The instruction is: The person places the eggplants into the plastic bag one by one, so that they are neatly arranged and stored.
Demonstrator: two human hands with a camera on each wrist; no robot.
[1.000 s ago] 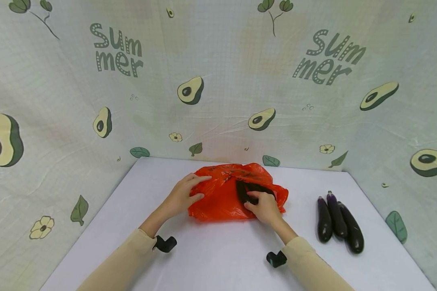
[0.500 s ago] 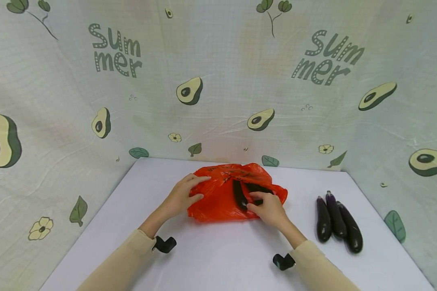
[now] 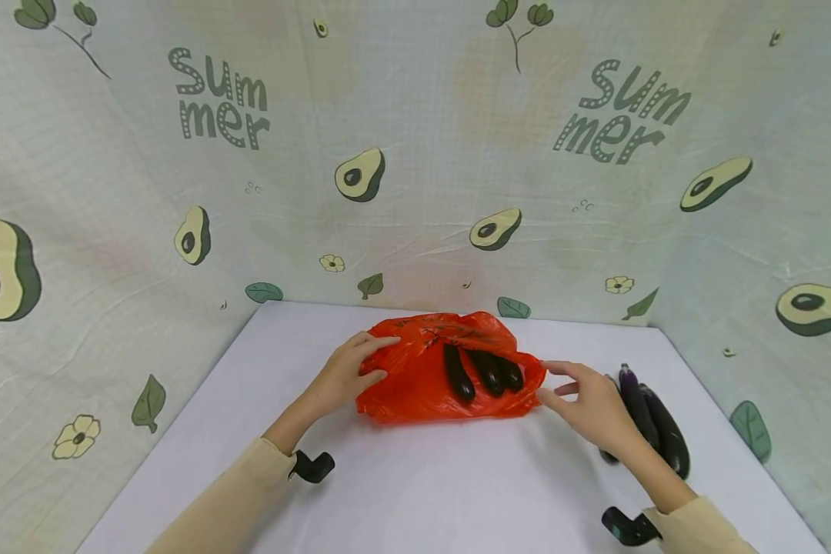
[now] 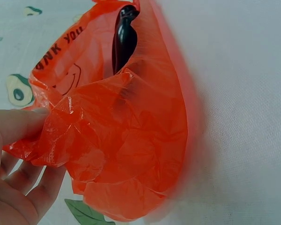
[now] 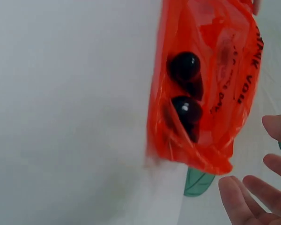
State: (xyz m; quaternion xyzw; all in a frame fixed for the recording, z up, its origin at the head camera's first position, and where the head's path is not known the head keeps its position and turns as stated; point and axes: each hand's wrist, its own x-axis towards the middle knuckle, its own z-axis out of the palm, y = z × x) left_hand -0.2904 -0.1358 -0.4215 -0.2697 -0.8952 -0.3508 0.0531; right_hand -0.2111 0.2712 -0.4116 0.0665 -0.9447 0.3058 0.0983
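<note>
A red plastic bag (image 3: 402, 392) lies on its side with its mouth toward me, and three dark eggplants (image 3: 459, 377) show inside it. At the bag's left edge my left hand (image 3: 346, 373) pinches the film, thumb on one side and fingers behind, as the left wrist view shows of the bag (image 4: 136, 126). My right hand (image 3: 591, 404) holds nothing; its fingers are spread beside the bag's right end. In the right wrist view a small gap separates the fingertips (image 5: 230, 187) from the bag, where two rounded eggplant ends (image 5: 186, 66) face out.
Several more eggplants (image 3: 667, 435) lie side by side at the right of the white table (image 3: 415, 492), partly hidden behind my right hand. A pale cloth printed with avocados (image 3: 415, 115) hangs around the back and sides.
My right hand has let go of an eggplant inside the bag and moved out to the right. The eggplants in the bag now show more fully. My left hand has stayed on the bag's edge.
</note>
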